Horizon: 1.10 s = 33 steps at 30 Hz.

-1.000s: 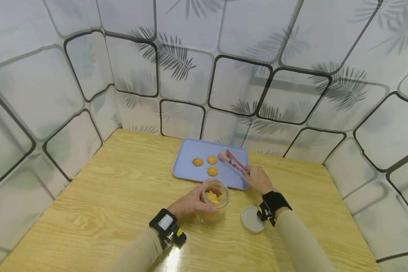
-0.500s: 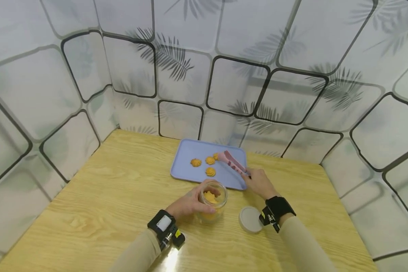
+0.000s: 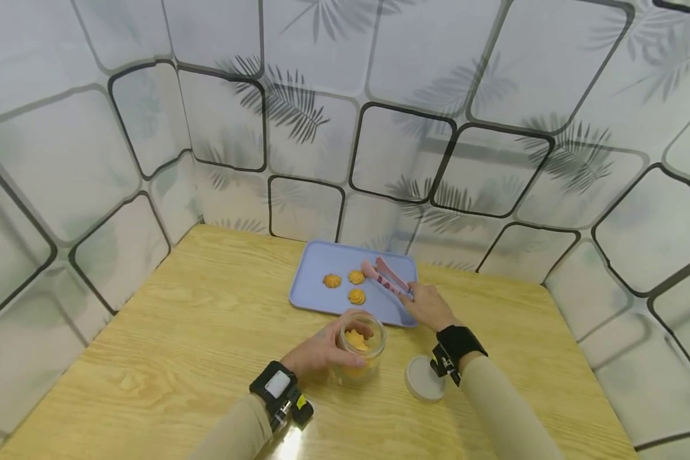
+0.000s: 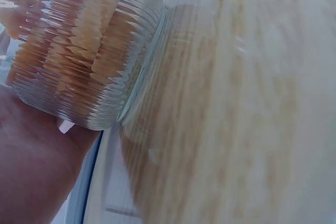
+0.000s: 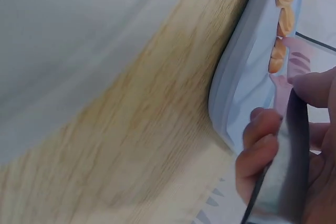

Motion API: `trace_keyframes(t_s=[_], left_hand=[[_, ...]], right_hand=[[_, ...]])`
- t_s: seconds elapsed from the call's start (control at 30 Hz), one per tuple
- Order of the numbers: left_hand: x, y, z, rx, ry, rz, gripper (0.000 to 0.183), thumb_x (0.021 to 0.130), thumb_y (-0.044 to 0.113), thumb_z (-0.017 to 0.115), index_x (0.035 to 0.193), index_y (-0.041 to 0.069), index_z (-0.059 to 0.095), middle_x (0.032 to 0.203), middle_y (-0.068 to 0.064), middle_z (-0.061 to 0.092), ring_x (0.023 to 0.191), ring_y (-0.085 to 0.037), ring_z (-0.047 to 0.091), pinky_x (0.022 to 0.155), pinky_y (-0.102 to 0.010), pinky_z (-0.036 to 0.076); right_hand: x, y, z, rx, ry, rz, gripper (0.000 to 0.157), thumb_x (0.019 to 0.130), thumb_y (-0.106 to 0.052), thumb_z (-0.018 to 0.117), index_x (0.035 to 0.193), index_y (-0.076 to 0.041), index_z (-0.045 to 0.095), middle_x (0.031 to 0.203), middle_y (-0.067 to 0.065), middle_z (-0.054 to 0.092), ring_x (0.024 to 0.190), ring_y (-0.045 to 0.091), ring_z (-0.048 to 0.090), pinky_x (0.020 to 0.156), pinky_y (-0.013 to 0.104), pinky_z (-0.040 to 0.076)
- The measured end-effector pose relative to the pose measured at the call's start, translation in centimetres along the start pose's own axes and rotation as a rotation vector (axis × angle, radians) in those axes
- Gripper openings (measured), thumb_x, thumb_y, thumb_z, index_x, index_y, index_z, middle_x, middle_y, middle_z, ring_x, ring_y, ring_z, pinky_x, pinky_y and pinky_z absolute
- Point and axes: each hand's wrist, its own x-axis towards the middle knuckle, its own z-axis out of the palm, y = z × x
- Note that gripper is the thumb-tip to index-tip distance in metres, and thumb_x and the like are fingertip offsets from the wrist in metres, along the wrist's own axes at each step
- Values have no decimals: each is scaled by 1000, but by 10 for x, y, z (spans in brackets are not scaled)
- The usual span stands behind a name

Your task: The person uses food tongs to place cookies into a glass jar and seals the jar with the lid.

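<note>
My left hand (image 3: 324,351) grips a clear glass jar (image 3: 353,375) round its side; the jar stands open-topped and tilts slightly. Piped, ridged cookies (image 4: 79,45) are inside, seen through the ribbed glass in the left wrist view. In my right hand (image 3: 431,308) is a pair of pink tongs (image 3: 392,287), held by the handles over the tray's right part. The tong tips are spread around a cookie, mostly hidden in the head view; a cookie (image 5: 277,56) shows beside the tips in the right wrist view. More cookies (image 3: 357,296) lie to their left on the blue tray (image 3: 316,255).
A round, pale lid (image 3: 425,378) lies on the wooden table (image 3: 207,319), right of the jar and below my right wrist. Patterned curtain walls (image 3: 316,147) enclose the table at the back and sides.
The tongs drew nearly together, moved slightly left, and are now spread wider near the cookie at the back. My left hand and the jar have stayed in place.
</note>
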Motion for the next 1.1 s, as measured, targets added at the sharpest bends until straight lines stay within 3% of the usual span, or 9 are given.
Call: trace_keyframes(t_s=[0.23, 0.37, 0.5, 0.8, 0.93, 1.1], left_hand=[[0, 0, 1, 6, 3, -16, 76, 86, 15, 80, 150, 25, 41, 142, -23, 50, 133, -30, 48, 104, -35, 48], [0, 0, 0, 13, 1, -22, 76, 86, 16, 80, 150, 25, 40, 142, -21, 51, 132, -29, 48, 105, -35, 47], [0, 1, -1, 34, 2, -22, 76, 86, 18, 81, 150, 26, 40, 141, -19, 52, 133, -29, 48, 107, -37, 45], [0, 3, -6, 56, 9, -24, 79, 85, 23, 82, 151, 22, 38, 141, -17, 53, 133, -26, 48, 106, -36, 46], [0, 3, -4, 40, 1, -21, 81, 85, 21, 82, 152, 21, 37, 142, -19, 51, 133, -25, 48, 106, -34, 45], [0, 1, -2, 11, -6, -16, 82, 85, 20, 82, 153, 19, 37, 143, -22, 49, 133, -26, 47, 105, -32, 47]], right_hand=[[3, -6, -3, -36, -39, 38, 30, 104, -26, 54, 103, 2, 64, 79, 15, 61, 64, 23, 56, 59, 36, 42], [0, -11, -10, -86, -64, 94, 40, 105, -31, 53, 125, 3, 64, 108, 23, 69, 90, 34, 68, 73, 46, 53], [-2, -8, -13, -108, -88, 157, 47, 105, -34, 52, 135, 2, 59, 122, 26, 67, 105, 41, 66, 81, 52, 54], [3, -4, -12, -57, -30, 107, 33, 103, -34, 53, 105, -2, 63, 86, 13, 63, 72, 25, 58, 58, 36, 42], [4, -8, -11, -55, -23, 118, 35, 103, -34, 55, 111, -1, 65, 88, 15, 65, 71, 26, 59, 59, 37, 43], [2, -6, -5, -82, -15, 85, 31, 104, -27, 55, 114, 0, 67, 99, 20, 69, 83, 33, 64, 66, 42, 48]])
